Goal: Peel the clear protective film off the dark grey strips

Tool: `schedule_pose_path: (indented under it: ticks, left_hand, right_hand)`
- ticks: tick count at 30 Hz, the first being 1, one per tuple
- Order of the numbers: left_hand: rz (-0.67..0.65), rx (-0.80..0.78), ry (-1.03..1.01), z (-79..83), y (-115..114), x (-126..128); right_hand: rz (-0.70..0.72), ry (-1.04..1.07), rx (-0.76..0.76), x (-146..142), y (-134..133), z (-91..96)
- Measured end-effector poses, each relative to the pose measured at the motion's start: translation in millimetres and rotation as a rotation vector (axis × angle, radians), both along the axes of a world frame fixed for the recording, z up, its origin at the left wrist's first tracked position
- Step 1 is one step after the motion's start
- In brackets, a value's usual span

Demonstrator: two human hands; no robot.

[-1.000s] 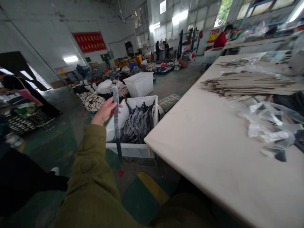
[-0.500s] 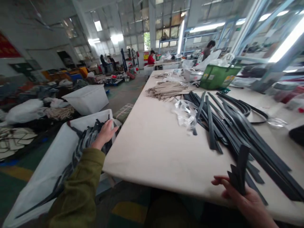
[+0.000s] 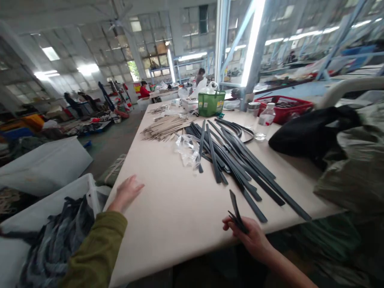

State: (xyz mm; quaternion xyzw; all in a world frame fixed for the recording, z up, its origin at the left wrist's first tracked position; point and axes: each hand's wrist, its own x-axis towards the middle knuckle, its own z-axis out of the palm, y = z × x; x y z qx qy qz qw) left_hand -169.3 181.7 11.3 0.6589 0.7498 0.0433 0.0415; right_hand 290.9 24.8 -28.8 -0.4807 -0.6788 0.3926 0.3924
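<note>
Left hand (image 3: 127, 192) left the bin (image 3: 45, 212), spread at table (image 3: 168, 208) edge; right hand (image 3: 253, 240) pinches strips (image 3: 237, 214).

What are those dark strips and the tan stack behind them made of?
The dark strips: likely leather or synthetic webbing, matte; they lie flat yet bend in the right hand. The tan stack: probably cardboard or paperboard, stiff straight edges.

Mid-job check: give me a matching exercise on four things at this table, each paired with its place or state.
Things: 1 left hand; 2 right hand; 3 basket; 4 bottle.
States: A green, at the far end of the table; B just in front of the red tray; C gripping short black strips; D open, at the table's left edge.
Pairs: 1-D, 2-C, 3-A, 4-B.
</note>
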Motion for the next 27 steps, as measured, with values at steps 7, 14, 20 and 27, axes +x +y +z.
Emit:
schedule_pose_path:
  ticks: [7,14,20,27]
  left_hand:
    - [0.210,0.137,-0.007,45.7,15.4,-8.8]
    - [-0.060,0.199,-0.068,45.7,63.4,101.3]
    - [-0.266,0.061,-0.156,17.5,80.8,225.4]
    - [-0.203,0.015,-0.408,7.2,87.1,269.5]
  right_hand:
    - [0.051,0.003,0.049,-0.2,-3.0,1.9]
    - [0.083,0.061,0.067,-0.5,-2.8,-2.2]
    - [0.104,0.098,0.089,-0.1,-3.2,1.0]
    - [0.091,0.121,0.114,-1.6,-4.5,3.3]
